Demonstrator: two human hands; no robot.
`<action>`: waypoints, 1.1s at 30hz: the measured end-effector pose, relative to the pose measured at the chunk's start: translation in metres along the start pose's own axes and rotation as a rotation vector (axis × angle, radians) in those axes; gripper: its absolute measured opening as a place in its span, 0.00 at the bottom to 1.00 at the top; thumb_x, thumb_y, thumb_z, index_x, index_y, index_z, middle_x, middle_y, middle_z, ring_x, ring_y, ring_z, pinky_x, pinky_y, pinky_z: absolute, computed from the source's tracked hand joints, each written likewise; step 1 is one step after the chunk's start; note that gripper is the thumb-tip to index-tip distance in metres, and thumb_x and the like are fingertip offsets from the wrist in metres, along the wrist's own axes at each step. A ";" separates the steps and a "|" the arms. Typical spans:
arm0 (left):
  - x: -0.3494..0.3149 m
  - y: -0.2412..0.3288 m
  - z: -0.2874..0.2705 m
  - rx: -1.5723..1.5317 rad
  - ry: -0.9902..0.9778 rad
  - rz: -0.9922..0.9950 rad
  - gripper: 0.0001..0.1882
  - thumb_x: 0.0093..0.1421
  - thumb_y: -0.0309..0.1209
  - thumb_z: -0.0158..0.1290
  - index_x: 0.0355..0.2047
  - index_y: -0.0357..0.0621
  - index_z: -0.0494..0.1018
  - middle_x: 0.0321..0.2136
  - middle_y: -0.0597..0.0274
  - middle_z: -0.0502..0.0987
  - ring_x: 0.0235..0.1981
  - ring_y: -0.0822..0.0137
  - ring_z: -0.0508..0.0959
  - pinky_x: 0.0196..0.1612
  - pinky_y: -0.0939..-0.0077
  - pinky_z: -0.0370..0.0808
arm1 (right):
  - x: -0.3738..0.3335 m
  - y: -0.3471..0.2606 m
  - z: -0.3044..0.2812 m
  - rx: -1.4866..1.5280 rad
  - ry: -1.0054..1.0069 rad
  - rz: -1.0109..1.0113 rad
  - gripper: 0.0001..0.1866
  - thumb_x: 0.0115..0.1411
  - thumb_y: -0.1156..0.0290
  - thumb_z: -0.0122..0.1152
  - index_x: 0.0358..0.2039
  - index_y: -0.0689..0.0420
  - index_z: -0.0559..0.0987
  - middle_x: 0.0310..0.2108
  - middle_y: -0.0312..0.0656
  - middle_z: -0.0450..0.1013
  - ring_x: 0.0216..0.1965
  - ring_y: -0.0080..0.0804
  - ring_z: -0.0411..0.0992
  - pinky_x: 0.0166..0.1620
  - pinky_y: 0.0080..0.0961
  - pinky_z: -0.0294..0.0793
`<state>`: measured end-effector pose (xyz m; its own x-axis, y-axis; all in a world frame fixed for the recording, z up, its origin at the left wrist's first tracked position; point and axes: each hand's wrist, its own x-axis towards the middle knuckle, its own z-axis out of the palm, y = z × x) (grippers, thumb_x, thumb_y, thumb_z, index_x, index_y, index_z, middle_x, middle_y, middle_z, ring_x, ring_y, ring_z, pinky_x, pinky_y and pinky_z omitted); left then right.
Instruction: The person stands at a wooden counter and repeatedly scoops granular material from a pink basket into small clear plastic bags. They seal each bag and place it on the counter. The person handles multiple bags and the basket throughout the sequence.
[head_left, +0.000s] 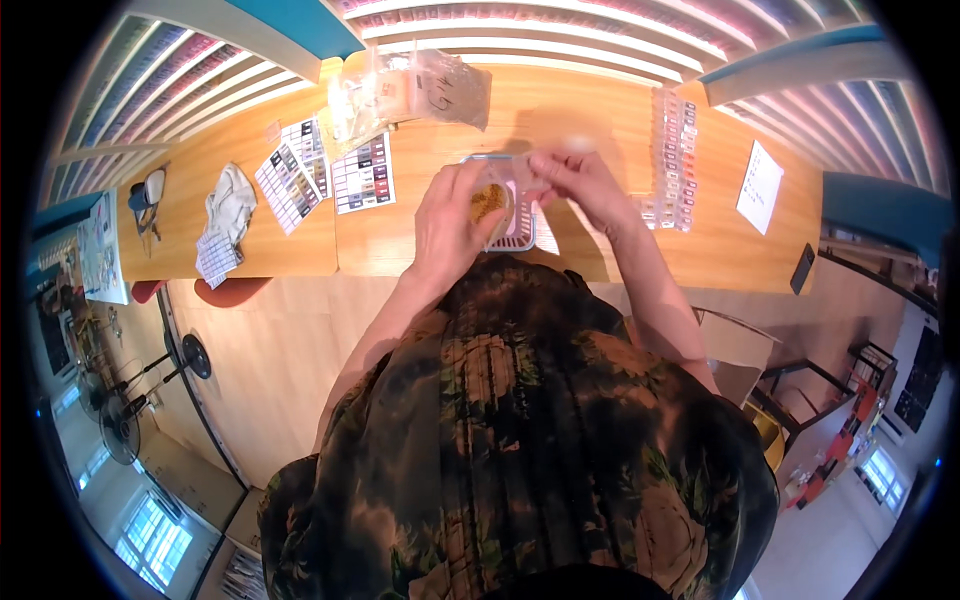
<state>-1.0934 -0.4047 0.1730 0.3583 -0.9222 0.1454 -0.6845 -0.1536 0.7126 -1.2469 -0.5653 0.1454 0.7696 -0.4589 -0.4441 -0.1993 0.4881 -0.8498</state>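
Observation:
My left hand (447,215) is closed round a small clear plastic bag (505,178) with many tiny gold pieces (487,203) inside. To the right of it, my right hand (582,187) is pinched, thumb against forefinger, close to the bag's upper edge. Whatever sits between those fingertips is too small to make out. Both hands are over a small plastic basket (516,243) with slotted sides and a pale blue rim, partly hidden by the left hand and the bag.
Behind the hands lies a large clear bag (455,88) of packets. Printed sample sheets (366,178) and a grey cloth (230,205) are leftward. On the right are rows of small clear boxes (674,160), a white paper (760,188) and a phone (803,268). Lit shelves (560,40) edge the table.

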 end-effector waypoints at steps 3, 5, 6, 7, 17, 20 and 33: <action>0.007 0.014 -0.004 -0.155 0.015 0.205 0.32 0.48 0.23 0.66 0.55 0.43 0.67 0.46 0.51 0.74 0.45 0.49 0.75 0.45 0.64 0.75 | -0.021 0.002 0.028 -0.017 -0.026 -0.057 0.18 0.64 0.61 0.62 0.44 0.64 0.79 0.34 0.38 0.78 0.34 0.21 0.74 0.40 0.19 0.74; 0.008 0.015 -0.003 -0.243 -0.053 0.201 0.31 0.49 0.22 0.65 0.54 0.42 0.68 0.47 0.51 0.74 0.46 0.50 0.76 0.46 0.65 0.75 | -0.029 0.003 0.033 -0.014 -0.028 -0.043 0.18 0.65 0.62 0.61 0.46 0.64 0.79 0.37 0.38 0.78 0.36 0.21 0.75 0.41 0.19 0.74; 0.007 0.015 -0.004 -0.270 -0.070 0.160 0.30 0.49 0.21 0.65 0.53 0.41 0.69 0.46 0.51 0.74 0.46 0.50 0.76 0.46 0.65 0.76 | -0.031 0.003 0.034 -0.017 -0.011 -0.036 0.18 0.65 0.63 0.61 0.47 0.64 0.78 0.37 0.39 0.78 0.37 0.21 0.75 0.42 0.19 0.74; 0.005 0.016 -0.004 -0.296 -0.085 0.117 0.29 0.50 0.21 0.65 0.53 0.41 0.70 0.45 0.51 0.75 0.46 0.51 0.76 0.47 0.65 0.76 | -0.032 0.004 0.035 -0.019 0.004 -0.028 0.17 0.65 0.63 0.60 0.47 0.64 0.78 0.38 0.39 0.78 0.37 0.22 0.75 0.42 0.19 0.74; -0.014 0.023 -0.024 -0.305 -0.055 0.204 0.28 0.46 0.23 0.68 0.50 0.41 0.74 0.41 0.55 0.78 0.28 0.64 0.78 0.32 0.75 0.78 | -0.055 -0.024 0.054 -0.138 -0.148 -0.081 0.15 0.65 0.71 0.57 0.49 0.66 0.78 0.35 0.37 0.78 0.33 0.18 0.73 0.39 0.18 0.74; -0.022 0.025 -0.029 -0.298 -0.009 0.246 0.28 0.46 0.22 0.67 0.50 0.39 0.74 0.43 0.53 0.78 0.31 0.62 0.80 0.34 0.74 0.80 | -0.060 -0.024 0.051 -0.176 -0.208 -0.083 0.16 0.65 0.74 0.54 0.50 0.66 0.77 0.35 0.38 0.78 0.35 0.20 0.74 0.42 0.19 0.76; -0.036 0.016 -0.038 -0.739 -0.053 0.084 0.27 0.50 0.20 0.66 0.51 0.39 0.72 0.48 0.58 0.74 0.38 0.71 0.78 0.39 0.78 0.77 | -0.075 -0.018 0.053 0.166 -0.050 -0.093 0.08 0.63 0.76 0.58 0.41 0.65 0.76 0.28 0.41 0.77 0.24 0.25 0.75 0.29 0.21 0.76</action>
<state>-1.0929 -0.3604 0.2050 0.2797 -0.9391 0.1995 -0.0957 0.1795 0.9791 -1.2688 -0.4998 0.2093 0.8103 -0.4721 -0.3473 -0.0259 0.5632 -0.8259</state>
